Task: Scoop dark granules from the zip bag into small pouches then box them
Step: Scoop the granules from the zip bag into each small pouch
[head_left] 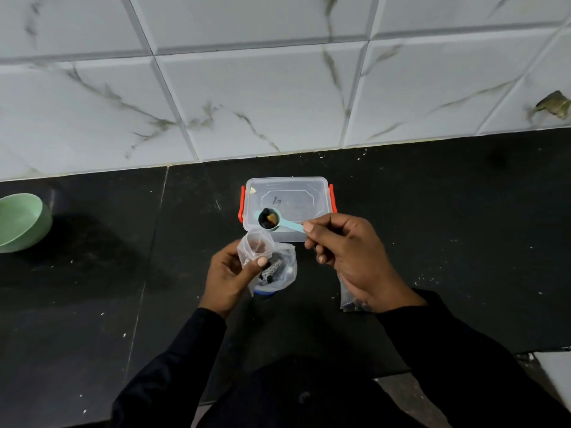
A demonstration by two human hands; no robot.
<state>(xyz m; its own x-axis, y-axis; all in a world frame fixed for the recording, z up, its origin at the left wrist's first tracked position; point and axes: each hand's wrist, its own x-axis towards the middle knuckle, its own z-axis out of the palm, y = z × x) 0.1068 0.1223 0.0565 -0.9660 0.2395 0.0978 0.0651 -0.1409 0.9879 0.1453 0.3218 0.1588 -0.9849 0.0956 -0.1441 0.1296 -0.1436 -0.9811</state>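
My right hand (343, 254) pinches the handle of a small light-blue scoop (273, 221), whose bowl holds dark granules. The scoop hovers just above the open mouth of a small clear pouch (255, 244). My left hand (233, 274) holds that pouch upright between thumb and fingers. Below the pouch stands the larger zip bag (279, 270) with dark granules inside. A clear plastic box (287, 199) with a lid and orange clips sits just behind, on the black counter (432, 227).
A pale green bowl (21, 222) sits at the far left of the counter. More clear plastic pouches (350, 299) lie under my right wrist. A white marbled tile wall (278, 88) rises behind the counter. The counter's front edge is at the lower right.
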